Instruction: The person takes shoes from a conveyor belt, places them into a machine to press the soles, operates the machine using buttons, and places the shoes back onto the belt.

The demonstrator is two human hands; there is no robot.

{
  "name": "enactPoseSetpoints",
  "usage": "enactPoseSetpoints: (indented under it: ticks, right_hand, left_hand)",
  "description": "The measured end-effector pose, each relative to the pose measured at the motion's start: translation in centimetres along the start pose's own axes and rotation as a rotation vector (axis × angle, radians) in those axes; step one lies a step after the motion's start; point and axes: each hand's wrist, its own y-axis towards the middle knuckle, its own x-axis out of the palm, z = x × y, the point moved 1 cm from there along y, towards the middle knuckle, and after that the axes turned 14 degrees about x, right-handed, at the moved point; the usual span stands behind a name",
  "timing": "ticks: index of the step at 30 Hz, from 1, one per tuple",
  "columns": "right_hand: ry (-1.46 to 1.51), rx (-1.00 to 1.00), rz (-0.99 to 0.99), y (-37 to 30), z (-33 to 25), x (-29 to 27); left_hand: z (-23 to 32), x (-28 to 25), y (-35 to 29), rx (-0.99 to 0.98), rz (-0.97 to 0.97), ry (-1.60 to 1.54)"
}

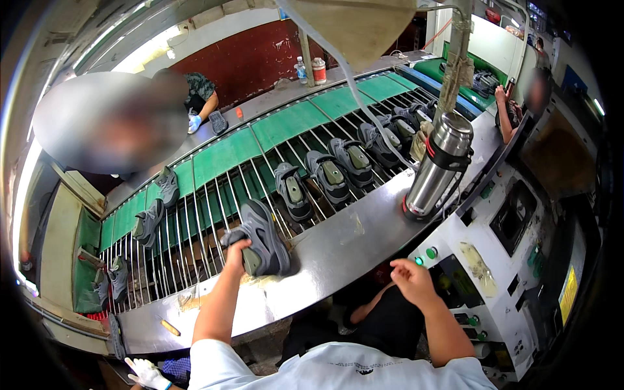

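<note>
My left hand [235, 255] is closed around the heel end of a grey shoe [263, 234], lifted at the inner edge of the metal counter. Inside this shoe shows a green shoe last [251, 262]. My right hand [414, 281] hovers beside the machine's control panel, nearest a lit green button [420, 260]. Its fingers are loosely bent and a little apart, and I see nothing in them. Beyond the left hand, more grey shoes on lasts, such as one shoe [293, 192], stand in a row on the roller rack [221, 195].
A steel thermos [437, 166] stands on the metal counter [338, 250]. A yellow-handled tool [170, 327] lies at the counter's left. Across the green belt [279, 123] sits a co-worker with a gloved hand [194, 123]. Another gloved hand [147, 373] shows at lower left. A hose hangs overhead.
</note>
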Motion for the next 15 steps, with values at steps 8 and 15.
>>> enactPoseSetpoints:
  ticks: [8, 15]
  right_hand:
    - [-0.421, 0.156, 0.215, -4.5, 17.4, 3.8]
    - [-0.16, 0.243, 0.626, -7.4, 20.8, 1.1]
  left_hand:
    - [1.3, 4.0, 15.7, 0.173, 0.177, 0.536]
    - [-3.4, 3.1, 18.4, 0.375, 0.175, 0.673]
